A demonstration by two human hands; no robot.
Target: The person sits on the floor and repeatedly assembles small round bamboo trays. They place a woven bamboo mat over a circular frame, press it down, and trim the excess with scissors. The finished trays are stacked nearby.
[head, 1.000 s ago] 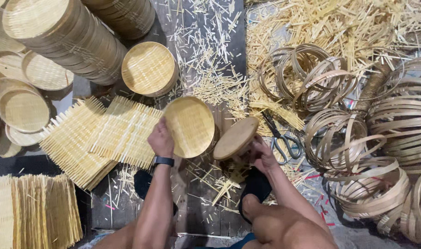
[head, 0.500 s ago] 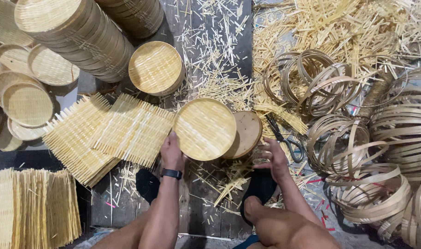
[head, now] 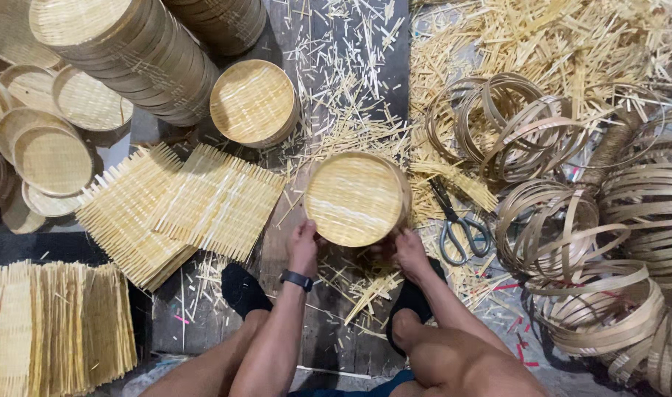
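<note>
A round woven bamboo tray (head: 356, 198) sits on a wooden block in front of me, its open side up. My left hand (head: 304, 248), with a dark watch on the wrist, grips the tray's near-left rim. My right hand (head: 408, 251) holds the near-right rim. Both hands press the tray from below its near edge. My feet in black socks rest on either side of the block.
Scissors (head: 459, 223) lie right of the tray. Bamboo hoops (head: 571, 220) pile up at right. Square woven mats (head: 181, 209) lie at left, more mats (head: 53, 323) at lower left. Finished trays (head: 254, 101) and a tall stack (head: 130, 51) stand behind. Bamboo offcuts litter the floor.
The tray was tilted in my left hand beside the wooden block; it now lies flat over the block, and my right hand has come onto its rim.
</note>
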